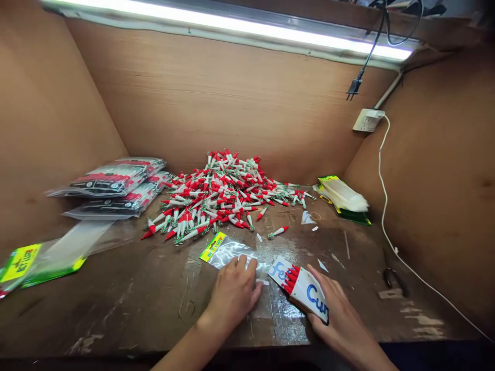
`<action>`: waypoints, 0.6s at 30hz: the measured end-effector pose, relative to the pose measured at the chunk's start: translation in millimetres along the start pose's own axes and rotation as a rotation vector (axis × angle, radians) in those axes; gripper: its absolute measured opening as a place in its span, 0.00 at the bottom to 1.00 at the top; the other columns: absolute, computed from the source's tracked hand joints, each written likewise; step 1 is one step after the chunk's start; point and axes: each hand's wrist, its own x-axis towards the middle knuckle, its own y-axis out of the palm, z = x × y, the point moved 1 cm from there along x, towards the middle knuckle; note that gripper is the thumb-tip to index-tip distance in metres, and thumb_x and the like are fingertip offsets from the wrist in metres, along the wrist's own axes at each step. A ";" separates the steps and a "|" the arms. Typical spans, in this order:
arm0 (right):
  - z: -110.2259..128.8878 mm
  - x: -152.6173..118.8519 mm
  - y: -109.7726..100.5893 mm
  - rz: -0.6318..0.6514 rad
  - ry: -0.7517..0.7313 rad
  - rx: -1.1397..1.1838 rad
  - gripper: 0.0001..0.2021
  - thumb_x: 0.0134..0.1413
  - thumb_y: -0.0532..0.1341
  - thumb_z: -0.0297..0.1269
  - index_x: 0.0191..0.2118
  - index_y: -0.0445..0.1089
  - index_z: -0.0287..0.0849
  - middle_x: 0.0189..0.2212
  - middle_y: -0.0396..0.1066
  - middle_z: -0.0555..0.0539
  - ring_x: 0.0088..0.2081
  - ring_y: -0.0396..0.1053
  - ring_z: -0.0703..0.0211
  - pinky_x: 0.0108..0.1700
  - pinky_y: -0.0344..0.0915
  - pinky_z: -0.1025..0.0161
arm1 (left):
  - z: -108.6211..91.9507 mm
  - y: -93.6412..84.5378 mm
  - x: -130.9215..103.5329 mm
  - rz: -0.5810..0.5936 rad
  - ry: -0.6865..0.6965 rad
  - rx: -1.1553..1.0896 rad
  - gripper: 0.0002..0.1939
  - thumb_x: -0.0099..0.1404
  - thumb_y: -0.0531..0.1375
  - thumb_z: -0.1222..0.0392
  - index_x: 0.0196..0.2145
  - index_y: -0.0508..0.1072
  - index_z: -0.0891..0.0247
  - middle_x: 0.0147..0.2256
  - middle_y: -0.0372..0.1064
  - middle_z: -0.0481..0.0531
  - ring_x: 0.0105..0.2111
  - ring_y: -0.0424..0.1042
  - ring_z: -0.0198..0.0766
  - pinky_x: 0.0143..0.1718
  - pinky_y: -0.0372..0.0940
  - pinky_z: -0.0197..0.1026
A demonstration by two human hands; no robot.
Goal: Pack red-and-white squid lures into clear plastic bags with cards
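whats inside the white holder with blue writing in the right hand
Red-tipped lures show at the open end of the white holder. The rest of its inside is covered by its front panel and the right hand.

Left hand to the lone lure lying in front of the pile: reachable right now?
Probably yes. The left hand is over the clear packet; only a small white scrap lies near its way to the lone lure.

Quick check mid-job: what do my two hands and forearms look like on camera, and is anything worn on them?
Both the left hand and the right hand are ungloved, with no ring, watch or bracelet to be seen. The left forearm and right forearm show no sleeve as far as the picture's edge, and no clear markings.
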 end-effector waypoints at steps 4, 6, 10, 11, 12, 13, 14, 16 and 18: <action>2.1 -3.3 0.1 -0.014 -0.006 0.040 0.40 0.52 0.56 0.31 0.71 0.46 0.44 0.65 0.58 0.41 0.66 0.55 0.46 0.66 0.56 0.49 | -10.9 9.0 7.3 -0.013 -0.098 -0.019 0.11 0.73 0.54 0.61 0.35 0.75 0.60 0.36 0.70 0.54 0.35 0.73 0.44 0.39 0.67 0.44; 7.1 -5.5 -0.5 -0.010 -0.015 0.068 0.42 0.52 0.56 0.30 0.72 0.43 0.46 0.65 0.58 0.40 0.65 0.56 0.45 0.65 0.56 0.47 | -10.8 13.0 6.8 -0.035 -0.112 -0.072 0.14 0.74 0.51 0.63 0.37 0.76 0.60 0.36 0.71 0.53 0.34 0.74 0.42 0.38 0.68 0.42; 23.2 -3.6 0.6 -0.014 -0.052 0.099 0.42 0.50 0.56 0.27 0.71 0.43 0.49 0.64 0.59 0.41 0.63 0.58 0.44 0.64 0.58 0.45 | -12.7 24.3 -3.0 -0.155 -0.063 -0.160 0.16 0.73 0.52 0.66 0.53 0.74 0.60 0.48 0.75 0.57 0.48 0.75 0.47 0.50 0.69 0.49; 27.4 -1.5 1.7 -0.017 -0.066 0.099 0.43 0.50 0.56 0.27 0.71 0.44 0.50 0.64 0.60 0.41 0.63 0.58 0.44 0.63 0.59 0.44 | -14.5 27.7 -6.1 -0.182 -0.047 -0.163 0.18 0.73 0.52 0.66 0.56 0.72 0.61 0.52 0.74 0.59 0.53 0.73 0.49 0.54 0.68 0.52; 31.3 1.0 3.0 -0.020 -0.083 0.097 0.43 0.49 0.56 0.26 0.71 0.44 0.50 0.64 0.60 0.41 0.63 0.58 0.43 0.63 0.59 0.44 | -16.8 31.0 -9.1 -0.200 -0.037 -0.158 0.19 0.73 0.52 0.66 0.58 0.71 0.61 0.56 0.72 0.60 0.56 0.71 0.50 0.56 0.67 0.55; 34.9 3.6 4.3 -0.025 -0.100 0.094 0.43 0.48 0.57 0.26 0.71 0.45 0.50 0.64 0.60 0.42 0.63 0.58 0.43 0.63 0.59 0.45 | -19.4 33.7 -12.0 -0.210 -0.031 -0.149 0.20 0.73 0.52 0.66 0.60 0.70 0.61 0.59 0.70 0.60 0.58 0.70 0.51 0.58 0.66 0.56; 38.1 6.2 5.7 -0.032 -0.115 0.088 0.44 0.47 0.57 0.26 0.71 0.45 0.50 0.64 0.60 0.42 0.63 0.58 0.43 0.63 0.60 0.45 | -22.2 35.6 -14.6 -0.211 -0.028 -0.138 0.21 0.73 0.51 0.65 0.61 0.69 0.61 0.60 0.68 0.60 0.59 0.69 0.52 0.58 0.66 0.58; 43.5 10.9 8.0 -0.047 -0.138 0.078 0.45 0.47 0.57 0.25 0.71 0.44 0.50 0.64 0.60 0.43 0.63 0.58 0.44 0.63 0.60 0.46 | -27.7 36.7 -19.0 -0.201 -0.020 -0.120 0.22 0.73 0.51 0.65 0.62 0.67 0.60 0.62 0.66 0.60 0.60 0.68 0.52 0.58 0.66 0.59; 48.0 14.3 9.7 -0.057 -0.159 0.073 0.45 0.47 0.57 0.25 0.72 0.44 0.49 0.63 0.60 0.43 0.62 0.59 0.45 0.63 0.61 0.47 | -31.7 35.3 -22.5 -0.186 -0.010 -0.109 0.22 0.74 0.51 0.65 0.63 0.66 0.59 0.62 0.66 0.59 0.61 0.66 0.53 0.58 0.66 0.60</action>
